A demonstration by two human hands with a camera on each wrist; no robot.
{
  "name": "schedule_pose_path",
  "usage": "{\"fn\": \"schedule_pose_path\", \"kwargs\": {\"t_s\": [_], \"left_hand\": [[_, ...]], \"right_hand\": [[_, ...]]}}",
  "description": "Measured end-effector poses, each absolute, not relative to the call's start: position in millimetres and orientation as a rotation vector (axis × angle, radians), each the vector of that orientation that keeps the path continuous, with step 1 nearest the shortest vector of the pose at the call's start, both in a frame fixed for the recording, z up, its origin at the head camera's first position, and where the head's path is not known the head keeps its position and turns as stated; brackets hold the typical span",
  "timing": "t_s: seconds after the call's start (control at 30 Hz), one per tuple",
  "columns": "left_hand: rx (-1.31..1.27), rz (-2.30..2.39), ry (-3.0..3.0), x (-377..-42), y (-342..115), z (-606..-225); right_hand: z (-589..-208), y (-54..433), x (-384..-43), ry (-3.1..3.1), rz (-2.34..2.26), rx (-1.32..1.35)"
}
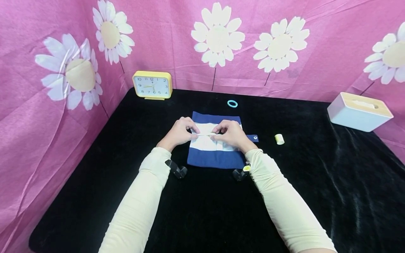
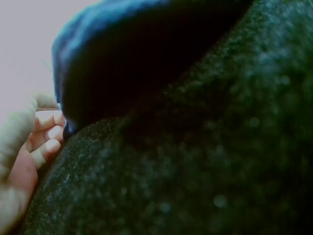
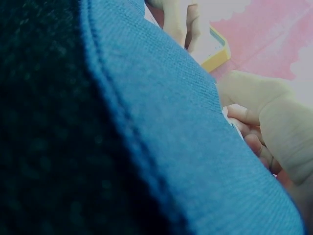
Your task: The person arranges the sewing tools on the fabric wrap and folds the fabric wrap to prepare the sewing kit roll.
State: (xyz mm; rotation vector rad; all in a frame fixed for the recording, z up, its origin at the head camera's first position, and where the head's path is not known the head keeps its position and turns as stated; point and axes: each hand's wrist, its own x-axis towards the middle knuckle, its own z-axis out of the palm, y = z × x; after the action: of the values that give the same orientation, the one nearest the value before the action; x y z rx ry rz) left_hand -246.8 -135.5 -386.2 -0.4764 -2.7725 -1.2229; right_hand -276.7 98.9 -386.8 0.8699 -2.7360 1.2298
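A navy cloth case (image 1: pixel 216 159) lies spread on the black table, its middle white and a snap tab (image 1: pixel 253 138) sticking out at its right. My left hand (image 1: pixel 181 131) pinches white fabric (image 1: pixel 205 134) at the middle of the case, between thumb and fingers. From the right, my right hand (image 1: pixel 231 134) pinches the same raised fabric. Whether this is a fold of the lining or a separate strip, I cannot tell. In the right wrist view the blue edge (image 3: pixel 156 107) hides part of the right fingers; the left wrist view is blurred.
A small pale yellow roll (image 1: pixel 279 139) lies right of the case, and a turquoise ring (image 1: pixel 232 103) behind it. At the back left stands a yellow clock (image 1: pixel 152 85). A white tissue box (image 1: pixel 360 111) is at the back right, before a pink flowered curtain (image 1: pixel 177 42).
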Motion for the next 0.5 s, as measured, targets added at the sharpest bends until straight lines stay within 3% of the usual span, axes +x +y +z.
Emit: {"fn": "schedule_pose_path", "kwargs": {"t_s": [0.2,0.5], "left_hand": [[-0.487,-1.211,-2.774,-246.6,-136.0,-385.5],[-0.458,-1.208,-2.792,-246.6,-135.9,-385.6]], "right_hand": [[-385.3,98.3,-275.4,-2.755,1.284,0.830],[-374.1,104.9,-277.0,-2.439,1.890,0.476]]}}
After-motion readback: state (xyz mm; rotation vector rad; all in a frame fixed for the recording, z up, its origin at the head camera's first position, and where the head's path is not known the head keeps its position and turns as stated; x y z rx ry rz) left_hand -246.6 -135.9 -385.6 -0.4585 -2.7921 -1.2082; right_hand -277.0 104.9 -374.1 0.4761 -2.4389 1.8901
